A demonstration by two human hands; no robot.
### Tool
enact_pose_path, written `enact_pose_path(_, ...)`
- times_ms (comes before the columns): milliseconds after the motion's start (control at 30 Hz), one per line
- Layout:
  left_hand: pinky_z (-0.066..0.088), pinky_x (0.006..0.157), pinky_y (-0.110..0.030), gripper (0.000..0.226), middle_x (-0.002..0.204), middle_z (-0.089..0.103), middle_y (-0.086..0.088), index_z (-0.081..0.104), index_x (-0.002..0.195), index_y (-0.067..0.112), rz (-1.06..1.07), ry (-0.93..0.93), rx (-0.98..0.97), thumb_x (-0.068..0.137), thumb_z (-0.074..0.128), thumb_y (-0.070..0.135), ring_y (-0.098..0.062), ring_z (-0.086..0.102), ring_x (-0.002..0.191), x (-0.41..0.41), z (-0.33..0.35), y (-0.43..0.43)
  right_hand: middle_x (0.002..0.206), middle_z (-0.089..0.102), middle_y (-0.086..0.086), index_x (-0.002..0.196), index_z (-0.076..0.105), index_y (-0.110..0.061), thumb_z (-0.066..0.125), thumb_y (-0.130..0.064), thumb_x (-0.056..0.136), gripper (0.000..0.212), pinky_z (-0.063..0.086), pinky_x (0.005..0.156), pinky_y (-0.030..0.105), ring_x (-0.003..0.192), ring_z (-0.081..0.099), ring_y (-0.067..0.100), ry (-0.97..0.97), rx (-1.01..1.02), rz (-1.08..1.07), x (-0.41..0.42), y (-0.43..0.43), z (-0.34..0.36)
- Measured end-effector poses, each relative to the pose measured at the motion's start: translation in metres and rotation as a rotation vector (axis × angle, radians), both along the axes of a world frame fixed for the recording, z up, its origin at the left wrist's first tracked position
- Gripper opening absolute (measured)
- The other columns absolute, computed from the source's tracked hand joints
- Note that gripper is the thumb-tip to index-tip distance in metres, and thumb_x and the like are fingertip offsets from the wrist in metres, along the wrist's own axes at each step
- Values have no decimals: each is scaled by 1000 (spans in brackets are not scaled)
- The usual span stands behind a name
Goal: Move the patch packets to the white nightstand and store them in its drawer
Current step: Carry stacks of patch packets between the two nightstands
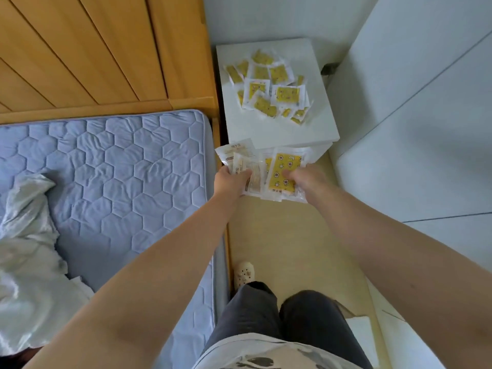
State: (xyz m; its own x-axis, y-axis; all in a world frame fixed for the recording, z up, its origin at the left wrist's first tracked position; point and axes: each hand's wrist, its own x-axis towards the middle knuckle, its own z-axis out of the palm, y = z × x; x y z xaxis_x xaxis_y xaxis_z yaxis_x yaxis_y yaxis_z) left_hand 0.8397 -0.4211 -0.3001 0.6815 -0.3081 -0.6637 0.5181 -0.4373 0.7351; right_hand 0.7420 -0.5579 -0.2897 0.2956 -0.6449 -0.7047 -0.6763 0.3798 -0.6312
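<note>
A loose pile of yellow patch packets (271,89) lies spread on top of the white nightstand (279,134). In front of the nightstand, above the floor, I hold a second batch of packets (269,169) with both hands. My left hand (231,179) grips the left side of the bundle, where the packets show pale backs. My right hand (303,179) grips the right side, its fingers over a yellow packet with star shapes. The nightstand's drawer front is hidden behind the held packets.
A bed with a blue quilted mattress (119,169) and a wooden headboard (93,49) stands to the left, crumpled white bedding (24,249) on it. White cabinet panels (412,129) rise on the right. I stand on a narrow strip of light wood floor (287,235) between them.
</note>
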Motion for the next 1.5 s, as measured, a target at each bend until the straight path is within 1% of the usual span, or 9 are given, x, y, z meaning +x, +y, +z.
enact_pose_path(167, 57, 82, -37, 22, 100, 67, -2, 60, 107, 14, -4, 51, 3, 87, 67, 14, -20, 67, 91, 33, -7, -32, 98, 65, 5, 95, 60, -9, 73, -10, 82, 19, 49, 86, 33, 92, 62, 22, 8, 7, -36, 36, -27, -2)
enact_pose_path(367, 57, 85, -43, 21, 105, 67, -4, 58, 102, 18, -6, 81, 43, 85, 70, 20, -23, 66, 96, 78, -28, -88, 102, 67, 9, 97, 61, -6, 75, -9, 79, 23, 51, 94, 42, 99, 64, 27, 11, 25, -33, 77, -80, -17)
enact_pose_path(500, 58, 81, -40, 32, 109, 64, -6, 57, 114, 14, 27, 64, 85, 85, 69, 24, -24, 65, 97, 114, -47, -138, 116, 64, 11, 120, 57, 0, 75, -11, 79, 47, 48, 96, 39, 108, 61, 28, 9, 15, 17, 114, -135, -35)
enact_pose_path(733, 58, 79, -37, 24, 103, 63, -8, 57, 110, 11, 16, 61, 144, 88, 64, 18, -25, 63, 93, 176, -88, -234, 105, 67, 13, 103, 62, -2, 73, -6, 79, 26, 51, 93, 41, 99, 65, 27, 45, 11, 95, 184, -240, -78)
enact_pose_path(967, 44, 60, -28, 27, 91, 57, -2, 51, 108, 13, -300, -184, 296, 88, 62, 27, -22, 57, 79, 224, -131, -294, 95, 67, 10, 99, 64, -6, 68, -16, 80, 22, 51, 73, 33, 86, 64, 25, 130, -174, 258, 247, -306, -128)
enact_pose_path(1067, 48, 86, -38, 58, 124, 51, -8, 34, 137, 22, -453, -406, 420, 87, 64, 27, -27, 52, 107, 237, -150, -303, 85, 57, 6, 88, 55, -10, 61, -23, 85, 15, 43, 69, 31, 84, 55, 27, 204, -328, 420, 267, -317, -148)
enact_pose_path(1167, 18, 116, -46, 89, 158, 11, -7, -2, 153, 29, -682, -652, 677, 90, 60, 42, -29, 14, 144, 242, -171, -304, 111, 55, 15, 113, 53, -1, 55, -30, 92, 36, 45, 84, 39, 106, 51, 32, 434, -693, 726, 269, -318, -161)
enact_pose_path(1267, 1, 117, -52, 80, 159, -18, -7, -8, 152, 31, -846, -562, 750, 95, 42, 56, -30, -12, 147, 242, -182, -306, 125, 47, 16, 128, 42, -1, 57, -35, 91, 52, 43, 88, 41, 114, 45, 34, 449, -713, 762, 264, -316, -169)
enact_pose_path(1500, -2, 117, -50, 75, 160, -17, -7, -7, 153, 27, -863, -557, 734, 97, 37, 54, -28, -14, 147, 245, -163, -298, 131, 42, 18, 131, 39, -1, 59, -28, 89, 54, 41, 91, 43, 118, 40, 35, 375, -683, 801, 261, -313, -153)
